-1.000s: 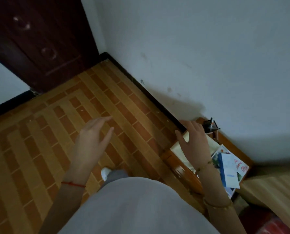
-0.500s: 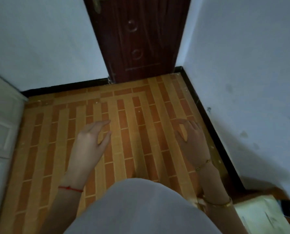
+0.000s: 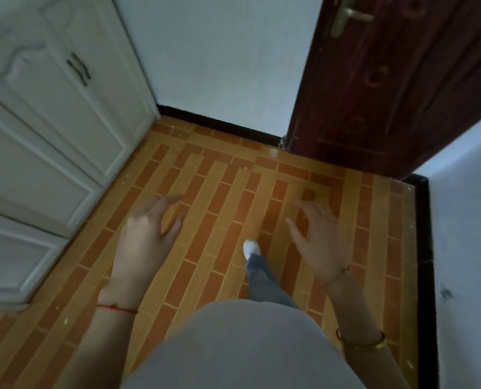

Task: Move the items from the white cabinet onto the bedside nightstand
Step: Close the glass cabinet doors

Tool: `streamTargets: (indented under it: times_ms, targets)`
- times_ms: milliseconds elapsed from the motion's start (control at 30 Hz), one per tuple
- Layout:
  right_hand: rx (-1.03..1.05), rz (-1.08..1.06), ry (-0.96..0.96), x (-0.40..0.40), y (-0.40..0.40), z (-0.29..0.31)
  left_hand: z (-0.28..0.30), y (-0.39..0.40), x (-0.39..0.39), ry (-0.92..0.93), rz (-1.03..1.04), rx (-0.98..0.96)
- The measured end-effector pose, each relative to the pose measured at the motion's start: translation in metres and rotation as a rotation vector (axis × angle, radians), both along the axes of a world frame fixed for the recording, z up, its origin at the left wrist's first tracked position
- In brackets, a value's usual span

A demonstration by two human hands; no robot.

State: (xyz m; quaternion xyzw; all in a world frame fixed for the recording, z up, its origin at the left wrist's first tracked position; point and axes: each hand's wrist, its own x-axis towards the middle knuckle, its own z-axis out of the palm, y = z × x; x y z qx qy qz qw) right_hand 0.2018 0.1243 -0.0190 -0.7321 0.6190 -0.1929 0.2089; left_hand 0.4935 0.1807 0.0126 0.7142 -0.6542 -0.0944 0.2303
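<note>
Left hand (image 3: 146,234) and right hand (image 3: 316,240) hover released and empty above the tiled floor (image 3: 219,192); the white cabinet (image 3: 51,122), doors closed, stands beyond the left hand.

Home: white cabinet (image 3: 51,113), wooden door (image 3: 396,80)

The person wears a pale grey top (image 3: 233,343) that fills the view at 6 o'clock, with blue jeans (image 3: 264,282) and a white shoe (image 3: 251,247) showing just above it. The left hand (image 3: 142,242) has bare forearm behind it and a thin red string bracelet (image 3: 117,309) at the wrist, toward 8 o'clock. The right hand (image 3: 322,245) has a fine gold chain (image 3: 343,272) at the wrist and a plain gold bangle (image 3: 360,339) farther down the bare forearm, toward 4 o'clock
</note>
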Motion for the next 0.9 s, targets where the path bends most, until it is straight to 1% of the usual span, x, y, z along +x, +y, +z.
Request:
streamTargets:
  times_ms: [267, 433, 633, 900]
  targets:
    - [-0.034, 0.329, -0.014, 0.066, -0.173, 0.019, 0.013, -0.085, 0.036, -0.002, 0.340, -0.060]
    - [-0.120, 0.538, -0.032, 0.118, -0.263, 0.038, 0.023, -0.124, 0.059, -0.017, 0.551, -0.135]
    - [-0.134, 0.776, -0.090, 0.187, -0.323, 0.048, 0.037, -0.138, 0.073, -0.042, 0.788, -0.185]
    - [-0.131, 1.035, -0.129, 0.289, -0.352, 0.047, 0.037, -0.130, 0.110, -0.093, 1.025, -0.171]
